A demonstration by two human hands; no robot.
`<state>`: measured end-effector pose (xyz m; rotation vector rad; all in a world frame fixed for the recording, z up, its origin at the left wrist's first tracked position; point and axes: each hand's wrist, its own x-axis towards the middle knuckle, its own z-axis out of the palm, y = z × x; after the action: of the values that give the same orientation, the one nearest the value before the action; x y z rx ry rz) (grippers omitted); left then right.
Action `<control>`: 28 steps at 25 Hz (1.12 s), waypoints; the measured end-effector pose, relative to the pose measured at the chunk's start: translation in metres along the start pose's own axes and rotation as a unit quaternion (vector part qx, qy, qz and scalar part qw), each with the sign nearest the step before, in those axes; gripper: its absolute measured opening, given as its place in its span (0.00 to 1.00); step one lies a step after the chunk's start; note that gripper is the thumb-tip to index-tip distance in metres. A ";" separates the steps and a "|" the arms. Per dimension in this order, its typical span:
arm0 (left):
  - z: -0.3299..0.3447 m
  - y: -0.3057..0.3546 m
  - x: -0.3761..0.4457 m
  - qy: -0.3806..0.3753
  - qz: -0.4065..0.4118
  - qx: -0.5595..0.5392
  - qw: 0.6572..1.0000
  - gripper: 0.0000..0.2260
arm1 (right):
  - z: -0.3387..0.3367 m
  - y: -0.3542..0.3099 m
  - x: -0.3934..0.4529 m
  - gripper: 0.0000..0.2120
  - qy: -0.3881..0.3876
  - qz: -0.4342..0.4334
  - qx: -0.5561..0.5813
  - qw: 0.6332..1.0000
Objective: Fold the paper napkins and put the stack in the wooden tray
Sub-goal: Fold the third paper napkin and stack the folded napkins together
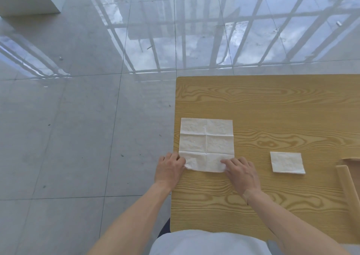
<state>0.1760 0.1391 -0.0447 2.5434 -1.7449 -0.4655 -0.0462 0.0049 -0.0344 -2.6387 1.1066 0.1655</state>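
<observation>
Pinching the near corners of the unfolded white paper napkin [206,144], creased into six panels, at the desk's left edge: my left hand [169,170] is gripping the near-left corner, right hand [241,174] the near-right, prob. readying to fold it away from me. I'm keeping the folded white napkin [287,162] parked nr the wooden tray [348,178] at the right edge, w/ nothing in it yet.

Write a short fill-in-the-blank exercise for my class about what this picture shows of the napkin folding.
1. Both hands, the left hand and the right hand, hold the near edge of the ____ napkin.
2. The folded napkin lies to the ____ of it.
3. Both napkins rest on the wooden ____.

Missing words: unfolded; right; table
</observation>
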 end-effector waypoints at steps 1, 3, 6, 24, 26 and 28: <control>0.000 0.000 -0.003 0.009 0.005 -0.010 1.000 0.04 | 0.002 0.001 -0.005 0.14 0.019 -0.009 0.004 1.000; 0.001 -0.002 -0.009 0.032 0.012 -0.037 0.999 0.03 | 0.007 0.003 -0.014 0.14 0.037 -0.024 0.006 0.999; 0.000 0.000 -0.018 0.033 0.018 -0.091 0.995 0.04 | 0.011 0.001 -0.027 0.12 0.058 -0.025 0.039 0.997; -0.021 -0.015 -0.047 -0.092 0.001 -0.342 0.935 0.03 | 0.007 0.013 -0.054 0.34 -0.011 -0.063 0.036 0.997; -0.022 -0.014 -0.046 -0.112 0.006 -0.354 0.929 0.03 | 0.008 0.005 -0.054 0.32 -0.015 -0.068 0.034 0.997; -0.023 -0.014 -0.045 -0.121 0.004 -0.358 0.926 0.03 | 0.009 0.000 -0.051 0.21 0.037 -0.073 0.051 0.995</control>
<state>0.1797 0.1817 -0.0150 2.0061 -1.2870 -1.1988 -0.0822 0.0418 -0.0323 -2.6402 0.9126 -0.0186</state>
